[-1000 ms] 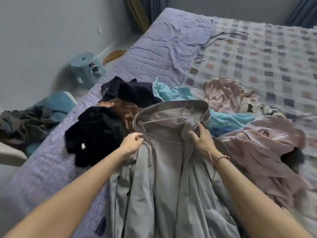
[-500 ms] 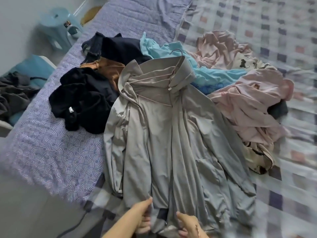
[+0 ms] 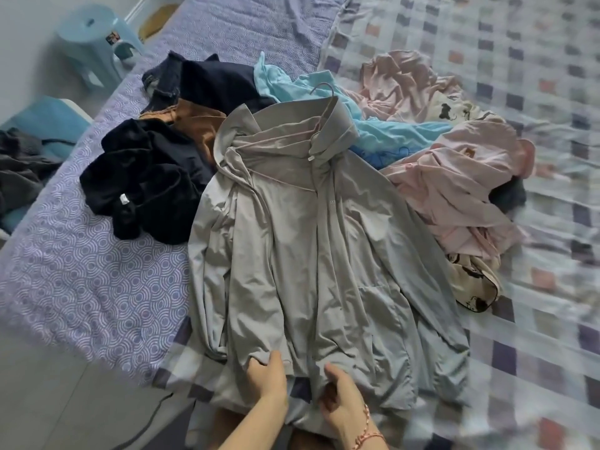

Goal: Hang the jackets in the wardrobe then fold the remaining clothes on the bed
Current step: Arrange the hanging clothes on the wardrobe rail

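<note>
A grey hooded jacket (image 3: pixel 311 254) lies spread front-up on the bed (image 3: pixel 81 280), with a wire hanger hook (image 3: pixel 324 89) poking out of its collar. My left hand (image 3: pixel 268 378) pinches the left front edge near the hem. My right hand (image 3: pixel 341 397), with a red cord bracelet, grips the right front edge beside it. Behind the jacket lie black clothes (image 3: pixel 143 186), a brown garment (image 3: pixel 198 128), a light blue garment (image 3: pixel 383 131) and pink clothes (image 3: pixel 454 190).
A light blue plastic stool (image 3: pixel 94 43) stands on the floor left of the bed. A chair with dark and blue clothes (image 3: pixel 29 151) sits at the far left. A checked sheet (image 3: pixel 519 76) covers the bed's right side. A cream printed garment (image 3: pixel 474 287) lies under the pink pile.
My hands left the jacket's collar and came down to its hem, where they now hold the two front edges. The view tilted down toward the near bed edge.
</note>
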Demonstrator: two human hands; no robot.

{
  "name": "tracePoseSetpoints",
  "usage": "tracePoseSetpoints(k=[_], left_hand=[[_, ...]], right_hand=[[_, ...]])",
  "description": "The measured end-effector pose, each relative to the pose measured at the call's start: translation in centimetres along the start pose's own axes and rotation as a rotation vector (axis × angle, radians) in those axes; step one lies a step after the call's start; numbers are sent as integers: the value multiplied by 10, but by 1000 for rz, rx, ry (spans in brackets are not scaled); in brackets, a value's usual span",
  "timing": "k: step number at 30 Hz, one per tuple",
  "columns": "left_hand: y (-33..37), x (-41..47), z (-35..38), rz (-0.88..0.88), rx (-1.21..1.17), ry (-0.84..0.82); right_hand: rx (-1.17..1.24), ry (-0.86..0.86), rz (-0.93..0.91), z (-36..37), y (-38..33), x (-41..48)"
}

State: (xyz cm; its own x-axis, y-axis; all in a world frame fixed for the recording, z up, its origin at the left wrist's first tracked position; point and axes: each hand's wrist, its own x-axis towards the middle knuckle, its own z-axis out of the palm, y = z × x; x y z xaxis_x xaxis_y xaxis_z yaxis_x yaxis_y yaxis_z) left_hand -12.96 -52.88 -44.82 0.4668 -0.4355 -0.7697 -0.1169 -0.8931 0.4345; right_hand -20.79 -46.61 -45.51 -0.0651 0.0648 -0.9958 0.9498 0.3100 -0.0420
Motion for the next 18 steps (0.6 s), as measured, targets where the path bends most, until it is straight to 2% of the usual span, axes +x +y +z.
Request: tracePoseSetpoints(k=[2,4,6,11,16,18], left_hand=[[3,0,4,-2,-26,-14],[7,5,10,-95,-192,-48],[15,5,16,-214,-349,-140],[18,9,28,-236,-249,-250],[20,14,41,-170,-137,-276],[22,16,47,-191,-113,-284]], right_hand=[[51,-78,-34,8,-6,-4],[155,-179,-85,13,-14,-11],[148,-267,-89,21,-24,-18],[-159,-201,17,40,-39,-22],[-167,-80,113,55,-57,-23],[-133,-101,129,60,-62,-21]])
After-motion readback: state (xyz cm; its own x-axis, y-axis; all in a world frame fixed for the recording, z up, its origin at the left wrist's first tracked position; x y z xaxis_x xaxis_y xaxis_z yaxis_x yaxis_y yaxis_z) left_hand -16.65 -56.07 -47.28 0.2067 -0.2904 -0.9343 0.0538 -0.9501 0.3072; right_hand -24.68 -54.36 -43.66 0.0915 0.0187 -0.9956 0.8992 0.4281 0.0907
